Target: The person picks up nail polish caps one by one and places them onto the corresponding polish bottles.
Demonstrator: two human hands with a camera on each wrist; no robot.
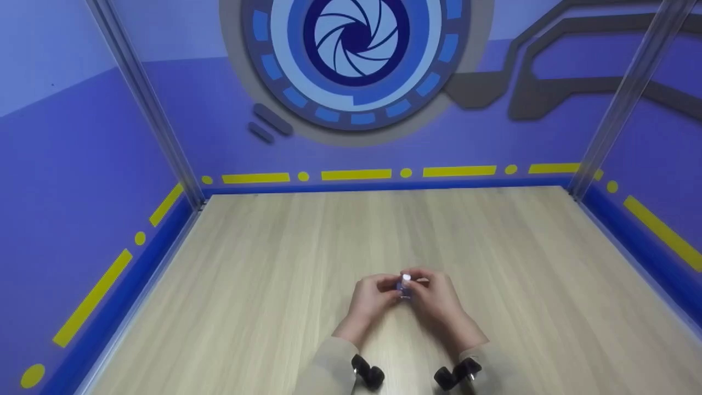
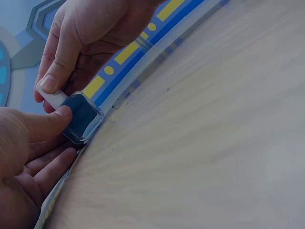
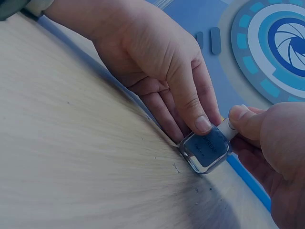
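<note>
Both hands meet at a small nail polish bottle (image 3: pixel 207 151), made of clear glass with dark blue polish inside and lettering on its front. Its white cap (image 1: pixel 406 278) points upward in the head view. My left hand (image 1: pixel 374 299) pinches the glass body between thumb and fingers. With thumb and fingers, my right hand (image 1: pixel 437 294) grips the cap, which sits on the bottle's neck. In the left wrist view the bottle's lower glass (image 2: pixel 85 118) shows beside the left thumb. Whether its base touches the table cannot be told.
A light wood table (image 1: pixel 274 247) lies under the hands. Blue panels with yellow dashes (image 1: pixel 356 174) stand along its back and sides, joined by clear corner posts (image 1: pixel 148 104). Black wrist mounts (image 1: pixel 368 373) sit on both sleeves.
</note>
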